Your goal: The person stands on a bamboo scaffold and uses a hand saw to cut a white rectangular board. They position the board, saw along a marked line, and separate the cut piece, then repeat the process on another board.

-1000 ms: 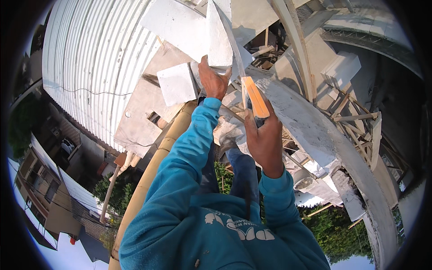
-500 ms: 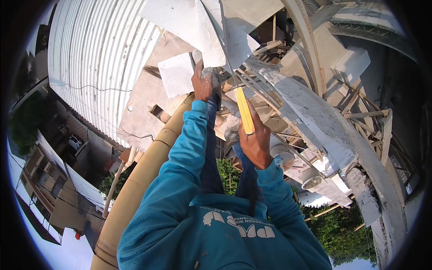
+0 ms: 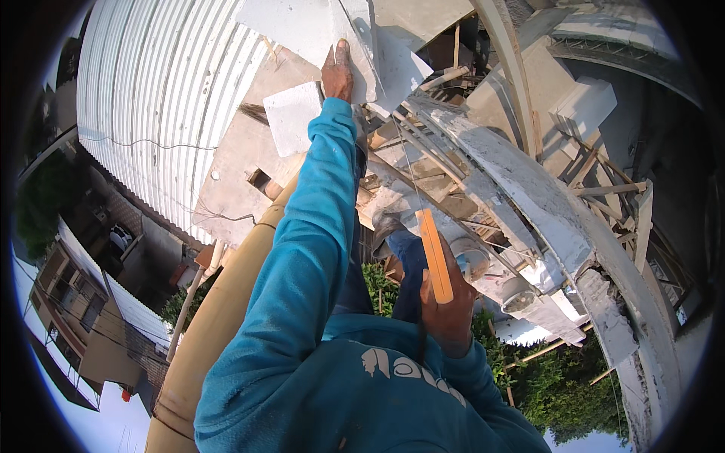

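A large white block, which looks like lightweight concrete, lies at the top middle. My left hand rests on its near part, with the visible fingers stretched out and apart. In my right hand, close to my body, is the yellow-orange handle of a handsaw. Its thin blade, seen almost edge-on, runs up from the handle to the block beside my left hand. A smaller white block piece lies just left of my left wrist.
A thick bamboo pole runs along my left, with corrugated metal roofing beyond it. Right of me curves a rough concrete edge. Buckets and wooden poles lie below. My legs hang over a drop with greenery.
My right hand has drawn the saw back toward my body, down and slightly right. My left hand has shifted up from the block's near edge onto its surface.
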Tool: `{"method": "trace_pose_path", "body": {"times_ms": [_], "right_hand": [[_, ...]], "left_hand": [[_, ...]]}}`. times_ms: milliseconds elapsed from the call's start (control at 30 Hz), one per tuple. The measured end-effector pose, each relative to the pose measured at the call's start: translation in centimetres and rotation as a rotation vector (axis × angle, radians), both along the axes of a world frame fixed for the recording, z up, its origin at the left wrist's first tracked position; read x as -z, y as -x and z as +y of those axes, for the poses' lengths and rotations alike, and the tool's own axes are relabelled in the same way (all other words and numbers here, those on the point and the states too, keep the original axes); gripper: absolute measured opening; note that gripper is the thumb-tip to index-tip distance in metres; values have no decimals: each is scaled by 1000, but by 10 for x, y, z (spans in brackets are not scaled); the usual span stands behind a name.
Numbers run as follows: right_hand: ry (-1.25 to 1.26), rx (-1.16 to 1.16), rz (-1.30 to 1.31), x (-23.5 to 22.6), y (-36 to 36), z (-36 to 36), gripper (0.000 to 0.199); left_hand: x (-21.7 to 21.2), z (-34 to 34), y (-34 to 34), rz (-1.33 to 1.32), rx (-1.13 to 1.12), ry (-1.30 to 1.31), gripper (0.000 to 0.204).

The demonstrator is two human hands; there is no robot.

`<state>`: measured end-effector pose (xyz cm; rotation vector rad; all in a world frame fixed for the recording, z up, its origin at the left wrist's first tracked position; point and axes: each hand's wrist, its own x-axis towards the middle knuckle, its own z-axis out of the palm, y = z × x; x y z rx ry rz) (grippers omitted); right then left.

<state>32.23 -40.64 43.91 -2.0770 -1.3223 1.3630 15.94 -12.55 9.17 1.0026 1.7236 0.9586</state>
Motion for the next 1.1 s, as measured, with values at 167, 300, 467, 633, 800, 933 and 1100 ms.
{"method": "trace_pose_path", "body": {"times_ms": [167,300,467,633,800,933,1100], "right_hand": [[13,11,-123,-59,-27,-88,54],[-319,-41,-190,27,-24,-34,52],[-500,44,55,161,-1,65,62],[-668,38,61,209,19,104,49],[-566,20,81,233,18,86,62],[-521,43,51,240,12,62,59],[-427,45,-10,251,2,13,60]], "left_hand": [[-44,-10,-7,-122,24,44,81],[-5,-8,2,106,57,31,84],[-15,-8,-7,326,20,134,78],[-34,-3,-18,394,11,205,78],[-34,-5,-16,467,-33,186,79],[-33,-8,-19,479,-51,177,80],[-35,-10,-18,502,-45,185,79]]}}
